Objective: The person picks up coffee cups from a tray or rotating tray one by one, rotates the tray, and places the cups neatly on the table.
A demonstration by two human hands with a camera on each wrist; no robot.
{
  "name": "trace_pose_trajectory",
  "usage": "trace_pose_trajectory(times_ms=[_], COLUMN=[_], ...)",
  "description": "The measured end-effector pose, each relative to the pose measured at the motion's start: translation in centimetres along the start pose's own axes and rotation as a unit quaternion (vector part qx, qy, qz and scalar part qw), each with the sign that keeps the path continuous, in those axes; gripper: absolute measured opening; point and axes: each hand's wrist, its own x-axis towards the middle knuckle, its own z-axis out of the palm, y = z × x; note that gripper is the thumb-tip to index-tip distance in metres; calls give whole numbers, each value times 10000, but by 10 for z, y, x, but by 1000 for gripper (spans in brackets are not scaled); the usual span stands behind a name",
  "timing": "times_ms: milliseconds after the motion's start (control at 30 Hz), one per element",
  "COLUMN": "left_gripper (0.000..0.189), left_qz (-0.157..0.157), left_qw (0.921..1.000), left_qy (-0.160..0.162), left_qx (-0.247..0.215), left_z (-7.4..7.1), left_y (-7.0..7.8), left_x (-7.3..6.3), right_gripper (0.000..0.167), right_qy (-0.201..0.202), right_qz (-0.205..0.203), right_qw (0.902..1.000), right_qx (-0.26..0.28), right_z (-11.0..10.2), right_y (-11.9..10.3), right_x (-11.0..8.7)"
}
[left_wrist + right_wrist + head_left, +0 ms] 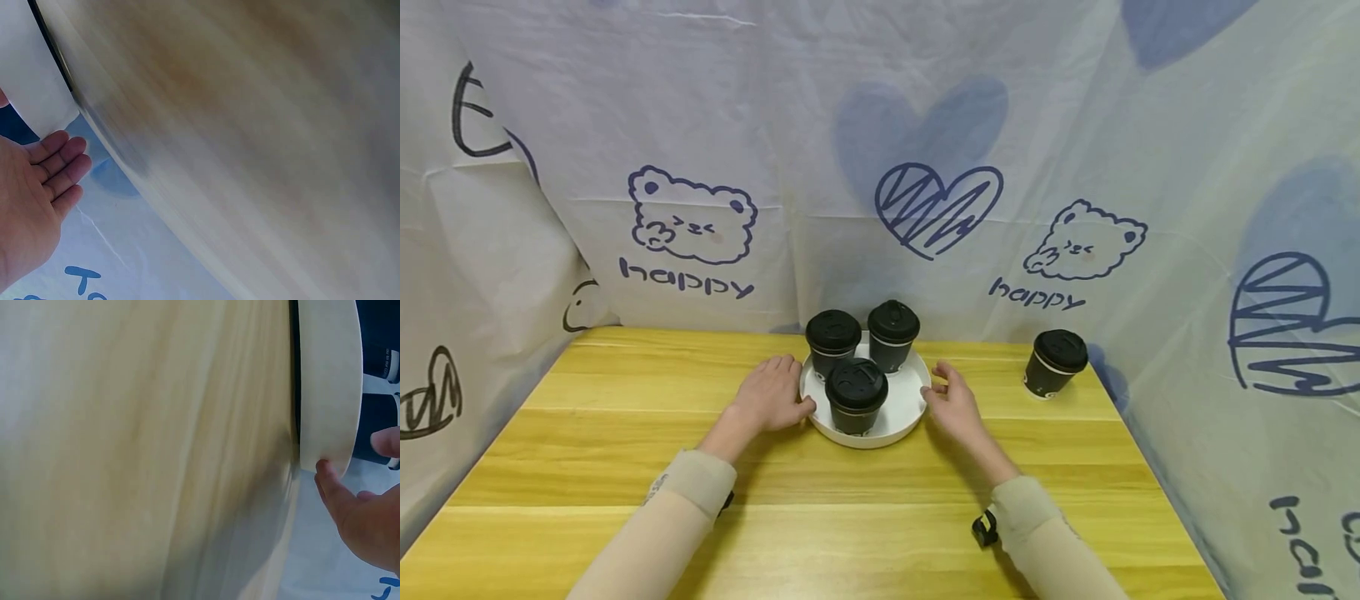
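A round white tray point(904, 407) with a raised wall bears three black paper cups with black lids: a front cup point(854, 408), a back left cup point(832, 346) and a back right cup point(892, 337). My left hand point(771, 394) is at the tray's left side, its thumb by the rim. Extended fingers of that left hand point(47, 187) lie along the tray wall point(34, 69) in the left wrist view. At the opposite side is my right hand point(953, 406). In the right wrist view, a fingertip point(323, 466) touches the wall, thumb held apart near a cup.
Another lidded black cup point(1054, 364) stands on the yellow wooden table point(820, 525) near its back right corner. Behind the table hangs a pale cloth point(820, 233) with blue hearts and bear drawings, which also runs along both sides.
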Motion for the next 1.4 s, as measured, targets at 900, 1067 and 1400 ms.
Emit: trace_pose_trajectory(times_ms=[900, 1067, 1400], left_gripper=[50, 47, 53], left_qz=[-1290, -1683, -2194], left_qw=[9422, 9064, 8769], left_qy=[601, 892, 544], left_qx=[-3033, -3769, -4242], left_z=[-14, -12, -5], left_y=[2, 11, 28], left_x=[-6, -12, -17], right_gripper=[54, 55, 57], right_qy=[-98, -67, -3], right_qz=[156, 161, 194], right_qw=[9988, 9987, 9984], right_qx=[-461, -478, -534], right_z=[7, 8, 11], right_y=[-1, -1, -4], right_x=[-7, -10, -16])
